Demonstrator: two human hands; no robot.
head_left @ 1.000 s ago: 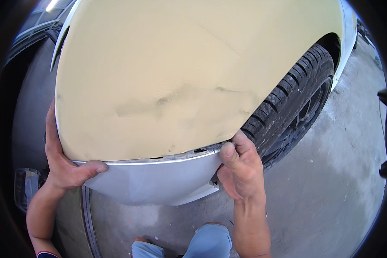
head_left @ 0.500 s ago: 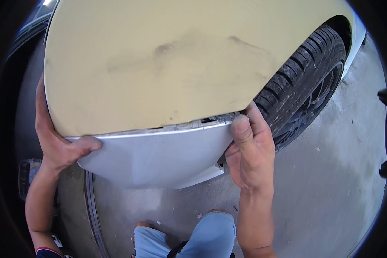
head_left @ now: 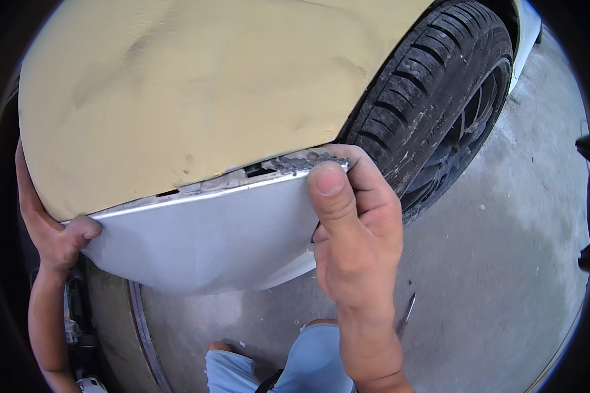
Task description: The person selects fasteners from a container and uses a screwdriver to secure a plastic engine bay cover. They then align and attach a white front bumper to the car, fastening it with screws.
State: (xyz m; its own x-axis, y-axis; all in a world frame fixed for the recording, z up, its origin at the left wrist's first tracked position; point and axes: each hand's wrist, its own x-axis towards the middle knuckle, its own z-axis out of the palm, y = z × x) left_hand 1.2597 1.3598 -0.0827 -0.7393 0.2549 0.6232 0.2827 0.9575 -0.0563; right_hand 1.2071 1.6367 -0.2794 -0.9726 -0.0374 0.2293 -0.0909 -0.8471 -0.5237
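A silver-grey bumper piece (head_left: 203, 229) runs under the lower edge of a cream-yellow car body panel (head_left: 196, 111) with dark smudges. My left hand (head_left: 58, 241) is closed round the bumper's left corner, thumb on its top edge; its fingers are mostly hidden behind the panel. At the wheel end, my right hand (head_left: 357, 223) grips the bumper's upper corner between thumb and fingers. Along the bumper's top, a dirty, rough flange (head_left: 242, 175) shows in the gap below the yellow panel, widest near my right hand.
A black tyre (head_left: 419, 85) on a dark spoked wheel (head_left: 465, 137) stands right beside my right hand. A slim screwdriver-like tool (head_left: 408, 313) lies on the grey concrete floor (head_left: 491, 262). A metal floor strip (head_left: 144, 327) runs at the lower left, near my legs (head_left: 301, 360).
My right hand has pulled the bumper's wheel end toward me, so the gap there is wider and more flange shows. The view has shifted, bringing the slim tool into sight.
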